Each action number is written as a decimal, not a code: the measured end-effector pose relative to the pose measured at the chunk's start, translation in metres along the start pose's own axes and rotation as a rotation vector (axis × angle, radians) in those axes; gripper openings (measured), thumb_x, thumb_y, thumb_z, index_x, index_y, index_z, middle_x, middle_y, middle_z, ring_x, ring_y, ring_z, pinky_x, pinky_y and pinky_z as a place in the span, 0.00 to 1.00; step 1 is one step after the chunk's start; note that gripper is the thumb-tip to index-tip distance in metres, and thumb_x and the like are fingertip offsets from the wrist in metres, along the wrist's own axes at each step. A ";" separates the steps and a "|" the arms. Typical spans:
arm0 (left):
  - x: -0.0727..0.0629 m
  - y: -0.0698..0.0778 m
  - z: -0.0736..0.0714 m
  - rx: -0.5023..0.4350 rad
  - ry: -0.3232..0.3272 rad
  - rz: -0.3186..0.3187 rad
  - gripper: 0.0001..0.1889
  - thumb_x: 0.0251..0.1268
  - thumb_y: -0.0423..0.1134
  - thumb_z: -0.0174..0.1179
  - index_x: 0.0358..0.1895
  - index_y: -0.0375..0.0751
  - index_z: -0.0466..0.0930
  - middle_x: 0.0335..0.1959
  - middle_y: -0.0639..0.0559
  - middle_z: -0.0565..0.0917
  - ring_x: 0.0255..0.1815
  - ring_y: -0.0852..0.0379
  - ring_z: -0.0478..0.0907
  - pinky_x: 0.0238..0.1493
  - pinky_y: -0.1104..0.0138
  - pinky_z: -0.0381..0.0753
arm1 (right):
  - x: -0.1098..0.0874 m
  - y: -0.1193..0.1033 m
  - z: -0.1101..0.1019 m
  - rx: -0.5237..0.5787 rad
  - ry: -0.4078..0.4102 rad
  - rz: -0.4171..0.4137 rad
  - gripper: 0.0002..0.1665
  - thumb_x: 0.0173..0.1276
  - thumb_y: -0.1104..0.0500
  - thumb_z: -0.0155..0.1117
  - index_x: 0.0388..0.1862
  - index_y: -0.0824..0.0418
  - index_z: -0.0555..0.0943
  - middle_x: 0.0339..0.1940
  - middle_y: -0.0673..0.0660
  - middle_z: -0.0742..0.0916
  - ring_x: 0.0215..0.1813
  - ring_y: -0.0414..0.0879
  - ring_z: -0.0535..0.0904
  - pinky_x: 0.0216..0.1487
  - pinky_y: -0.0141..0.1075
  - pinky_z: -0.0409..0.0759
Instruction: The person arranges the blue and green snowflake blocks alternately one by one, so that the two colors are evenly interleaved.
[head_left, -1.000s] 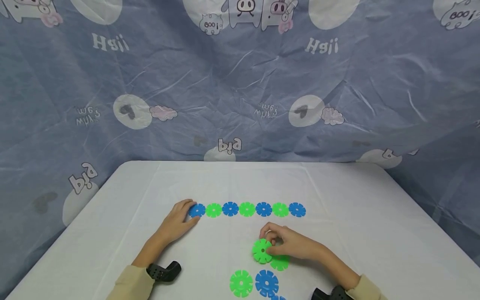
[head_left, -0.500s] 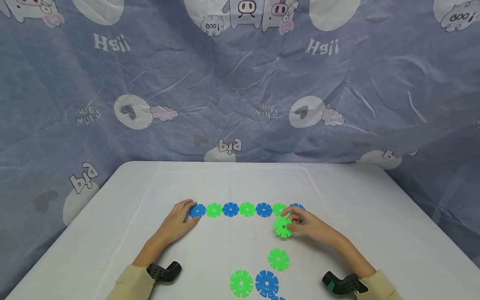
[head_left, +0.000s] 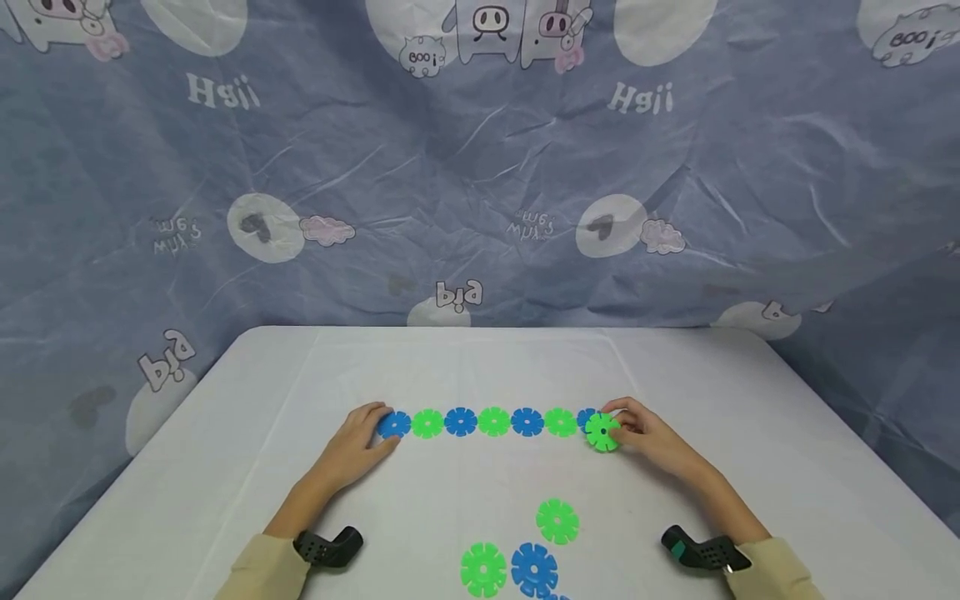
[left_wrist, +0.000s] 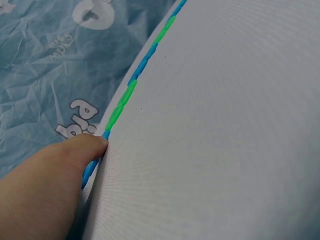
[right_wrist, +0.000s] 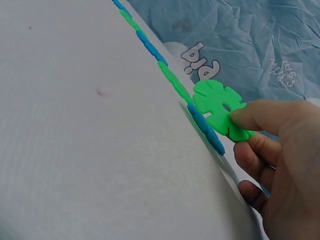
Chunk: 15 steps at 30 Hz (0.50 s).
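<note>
Left hand (head_left: 356,442) is just resting, thumb (left_wrist: 82,151) spread from the fingers (head_left: 367,411); right hand (head_left: 654,435) is pinching thumb-to-finger, and both forearms (head_left: 302,502) are kinda slanting inward.

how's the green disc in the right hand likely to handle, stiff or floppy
Probably stiff: the green disc looks flat though pinched at one edge. Likely light, being thin. Notched all round, it probably won't roll smoothly.
</note>
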<state>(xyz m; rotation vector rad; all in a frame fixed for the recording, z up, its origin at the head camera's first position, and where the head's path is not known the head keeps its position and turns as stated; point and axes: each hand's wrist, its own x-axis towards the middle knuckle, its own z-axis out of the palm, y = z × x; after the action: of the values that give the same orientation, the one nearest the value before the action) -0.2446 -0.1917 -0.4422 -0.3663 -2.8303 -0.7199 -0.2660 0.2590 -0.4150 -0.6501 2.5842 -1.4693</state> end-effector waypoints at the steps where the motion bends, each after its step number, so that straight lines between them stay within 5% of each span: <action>1: 0.000 0.000 0.000 -0.003 -0.001 -0.002 0.29 0.59 0.50 0.55 0.61 0.37 0.66 0.63 0.40 0.66 0.66 0.41 0.60 0.63 0.47 0.63 | 0.000 0.002 -0.001 0.003 0.009 0.004 0.20 0.66 0.61 0.54 0.54 0.66 0.66 0.30 0.52 0.75 0.31 0.34 0.69 0.33 0.29 0.68; 15: 0.000 -0.001 -0.001 0.004 0.000 -0.005 0.30 0.59 0.50 0.55 0.61 0.37 0.66 0.63 0.39 0.66 0.66 0.41 0.60 0.63 0.47 0.62 | 0.000 0.008 -0.006 -0.016 0.137 0.103 0.17 0.63 0.67 0.51 0.47 0.68 0.58 0.30 0.55 0.74 0.30 0.35 0.66 0.30 0.27 0.66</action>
<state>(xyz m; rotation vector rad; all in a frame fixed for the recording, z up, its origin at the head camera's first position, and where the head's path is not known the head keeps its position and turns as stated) -0.2446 -0.1929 -0.4423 -0.3584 -2.8334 -0.7154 -0.2701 0.2669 -0.4185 -0.4243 2.6883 -1.5124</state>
